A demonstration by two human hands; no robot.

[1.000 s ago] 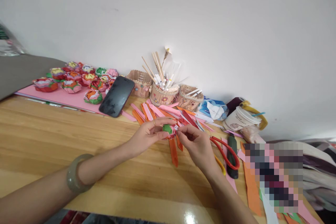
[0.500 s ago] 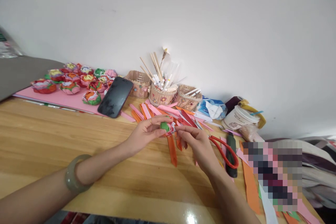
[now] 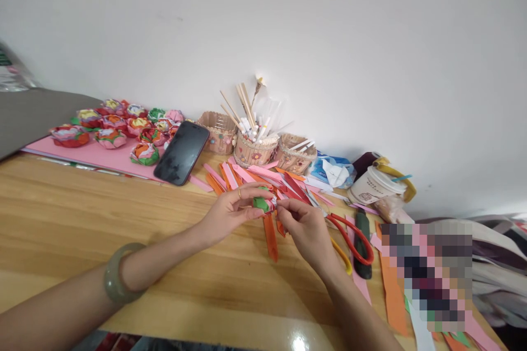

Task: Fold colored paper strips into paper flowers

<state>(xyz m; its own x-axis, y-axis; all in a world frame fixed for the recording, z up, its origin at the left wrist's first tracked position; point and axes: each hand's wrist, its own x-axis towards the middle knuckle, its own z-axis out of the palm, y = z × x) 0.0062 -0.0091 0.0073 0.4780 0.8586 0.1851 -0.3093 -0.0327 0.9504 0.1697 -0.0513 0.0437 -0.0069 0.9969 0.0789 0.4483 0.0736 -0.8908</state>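
Note:
Between my hands, above the wooden table, is a small folded paper flower (image 3: 261, 204) in green, pink and white. My left hand (image 3: 230, 211) has it pinched between thumb and fingers from the left side. The fingertips of my right hand (image 3: 302, 227) are closed at the flower's right edge, on its white and pink part. Behind and below lies a heap of folded paper strips (image 3: 263, 175) in pink, orange and red. Scissors (image 3: 358, 244) with red and yellow handles lie just right of my right hand, their blades partly over the strips.
Finished paper flowers (image 3: 111, 138) sit on pink sheets (image 3: 94, 154) at the left, with a black phone (image 3: 181, 152) leaning there. Decorated baskets (image 3: 256, 152) stand by the wall. A lidded cup (image 3: 374, 185), a dark green cutter (image 3: 362, 241) and orange paper (image 3: 393, 290) are at the right.
My right hand has shifted slightly left, its fingers closer against the flower. The flower has dropped and turned a little. More of the scissors' yellow handle shows.

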